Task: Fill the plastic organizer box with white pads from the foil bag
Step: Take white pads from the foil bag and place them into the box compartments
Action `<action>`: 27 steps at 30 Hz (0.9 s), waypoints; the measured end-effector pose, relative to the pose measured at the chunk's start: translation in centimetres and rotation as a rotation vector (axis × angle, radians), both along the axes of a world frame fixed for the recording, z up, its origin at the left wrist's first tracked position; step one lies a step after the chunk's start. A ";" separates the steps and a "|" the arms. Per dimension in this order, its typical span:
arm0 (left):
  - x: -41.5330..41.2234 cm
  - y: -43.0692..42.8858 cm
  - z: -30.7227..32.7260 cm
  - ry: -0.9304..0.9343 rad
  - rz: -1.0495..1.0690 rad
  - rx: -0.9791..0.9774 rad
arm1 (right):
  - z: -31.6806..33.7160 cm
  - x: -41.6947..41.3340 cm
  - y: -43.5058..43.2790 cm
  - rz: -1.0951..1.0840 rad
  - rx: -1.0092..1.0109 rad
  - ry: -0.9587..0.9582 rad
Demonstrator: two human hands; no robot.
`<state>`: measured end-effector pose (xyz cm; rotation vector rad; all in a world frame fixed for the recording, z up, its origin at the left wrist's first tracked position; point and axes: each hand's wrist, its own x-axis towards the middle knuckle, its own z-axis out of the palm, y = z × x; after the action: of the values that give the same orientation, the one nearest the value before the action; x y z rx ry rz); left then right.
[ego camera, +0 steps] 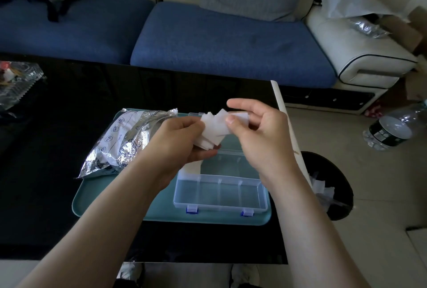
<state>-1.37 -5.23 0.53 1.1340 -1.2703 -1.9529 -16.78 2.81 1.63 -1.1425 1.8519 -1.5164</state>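
Holding a loose bunch of white pads at mid-frame, the left hand clasps it from below and the right hand pinches its upper edge. The bunch hangs just above the open plastic organizer box on the teal tray, lower centre. Filling looks barely begun: the near compartments show nothing, and the far row is partly hidden. One box, one tray, and one foil bag at left; the pads overlap too much to count.

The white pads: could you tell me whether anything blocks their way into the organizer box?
Nothing visible does. The left hand and right hand hold the white pads over the organizer box, whose lid lies open.
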 end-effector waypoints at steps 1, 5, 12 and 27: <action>-0.1 0.2 0.2 0.028 -0.012 0.037 | -0.1 0.1 0.0 0.006 0.010 0.015; -0.2 0.4 0.3 0.085 -0.137 0.051 | -0.4 0.4 -0.2 -0.041 0.028 0.092; -0.2 0.3 -0.1 0.020 -0.146 -0.030 | -0.7 0.1 -0.1 -0.160 0.020 0.213; -0.4 0.7 0.9 0.061 -0.023 0.176 | -1.1 0.7 -0.4 -0.005 0.007 0.371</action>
<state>-1.80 -4.56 1.40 1.1378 -1.1019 -2.1338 -16.04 2.41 0.50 -1.4973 2.0928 -1.3681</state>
